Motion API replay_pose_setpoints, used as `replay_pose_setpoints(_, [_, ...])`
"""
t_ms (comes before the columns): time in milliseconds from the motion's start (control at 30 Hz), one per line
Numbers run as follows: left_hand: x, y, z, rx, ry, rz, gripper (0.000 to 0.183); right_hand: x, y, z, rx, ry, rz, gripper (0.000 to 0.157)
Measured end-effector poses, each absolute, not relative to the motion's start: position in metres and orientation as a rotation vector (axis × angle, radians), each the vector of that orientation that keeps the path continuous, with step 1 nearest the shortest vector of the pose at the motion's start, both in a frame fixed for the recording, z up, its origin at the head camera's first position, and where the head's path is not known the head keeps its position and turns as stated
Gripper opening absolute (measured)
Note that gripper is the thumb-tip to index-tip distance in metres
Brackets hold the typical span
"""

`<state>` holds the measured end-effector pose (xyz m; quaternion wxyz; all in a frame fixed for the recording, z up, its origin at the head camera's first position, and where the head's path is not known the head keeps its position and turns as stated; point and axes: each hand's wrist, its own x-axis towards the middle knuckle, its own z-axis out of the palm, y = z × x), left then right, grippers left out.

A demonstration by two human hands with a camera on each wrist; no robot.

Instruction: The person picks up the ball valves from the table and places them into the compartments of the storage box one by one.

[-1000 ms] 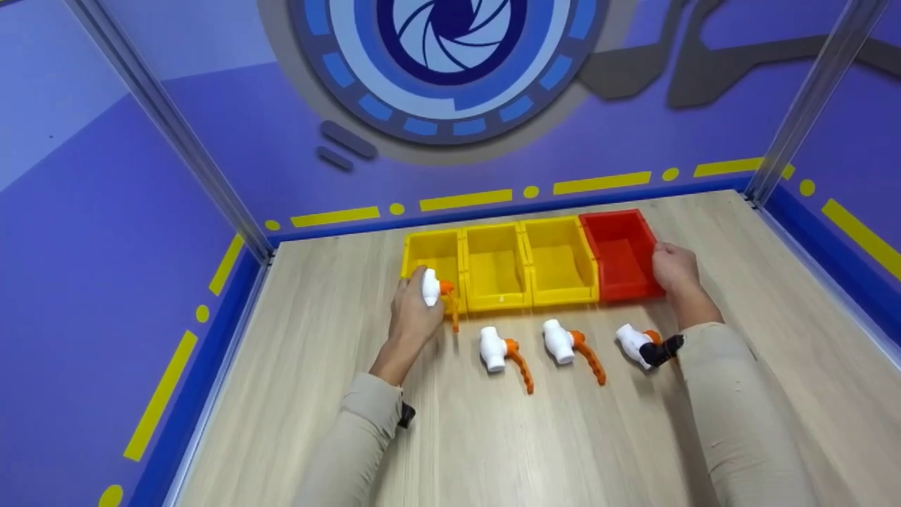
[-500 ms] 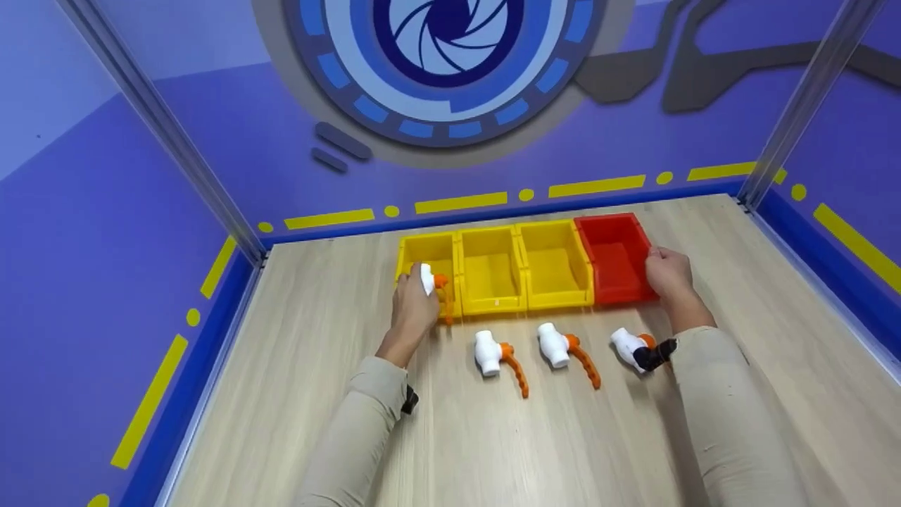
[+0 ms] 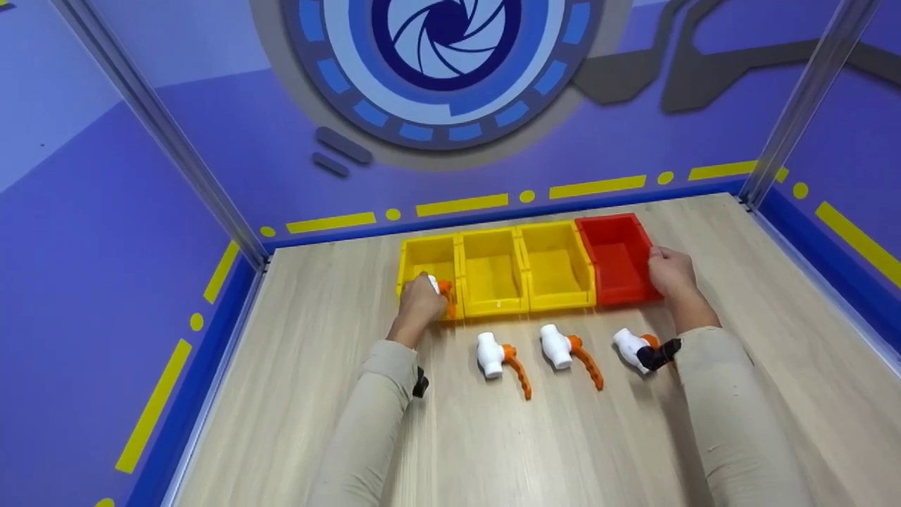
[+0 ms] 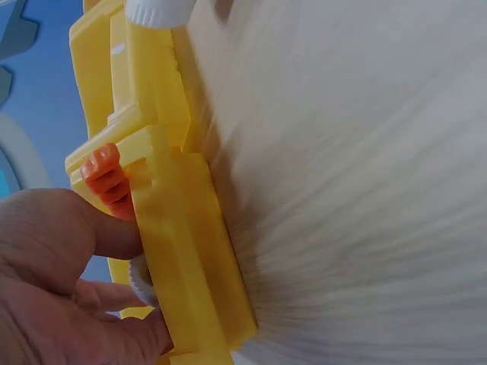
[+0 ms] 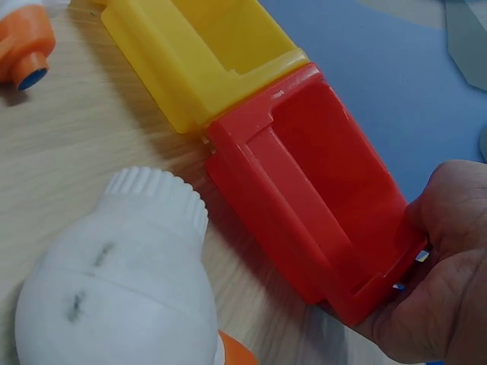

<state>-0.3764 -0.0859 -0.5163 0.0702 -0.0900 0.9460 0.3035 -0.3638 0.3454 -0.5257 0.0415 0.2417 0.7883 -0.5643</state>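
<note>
My left hand (image 3: 420,304) is at the front of the leftmost yellow bin (image 3: 429,241), holding a white PVC ball valve (image 3: 433,284) with an orange lever (image 4: 106,179). Its fingers reach down inside the bin walls, and the hand hides most of the valve. In the left wrist view, thumb and fingers lie around the white body, just behind the bin's front wall. My right hand (image 3: 673,276) grips the right side wall of the red bin (image 5: 304,198), thumb inside the rim. Three similar ball valves lie on the table: a left one (image 3: 490,355), a middle one (image 3: 556,346) and a right one (image 3: 631,350).
Two more yellow bins, a second (image 3: 493,274) and a third (image 3: 556,271), join the row between the outer ones. Behind the row rises a blue printed panel (image 3: 450,162). Side panels border the wooden table (image 3: 549,443). A black wrist camera (image 3: 662,353) overlaps the right valve.
My left hand has lowered the ball valve from above the front rim into the leftmost yellow bin. The right hand keeps its grip on the red bin, and the three table valves stay put.
</note>
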Motion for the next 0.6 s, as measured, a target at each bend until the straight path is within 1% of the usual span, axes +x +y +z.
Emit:
replay_pose_setpoints(100, [-0.379, -0.087, -0.513, -0.250, 2.837, 0.865, 0.038, -0.364, 0.345, -0.528, 0.744, 2.396, -1.726, 0.061])
replay_pose_setpoints(200, [-0.382, -0.088, -0.511, -0.231, 2.817, 0.832, 0.032, -0.364, 0.344, -0.528, 0.756, 2.378, -1.727, 0.060])
replay_pose_setpoints(300, [-0.385, -0.087, -0.510, -0.238, 2.797, 0.798, 0.034, -0.364, 0.343, -0.528, 0.758, 2.386, -1.722, 0.060])
replay_pose_setpoints(433, [-0.388, -0.086, -0.509, -0.226, 2.819, 0.753, 0.043, -0.364, 0.343, -0.526, 0.752, 2.426, -1.706, 0.060])
replay_pose_setpoints(600, [-0.391, -0.085, -0.507, -0.196, 2.813, 0.769, 0.051, -0.364, 0.345, -0.524, 0.753, 2.450, -1.687, 0.061])
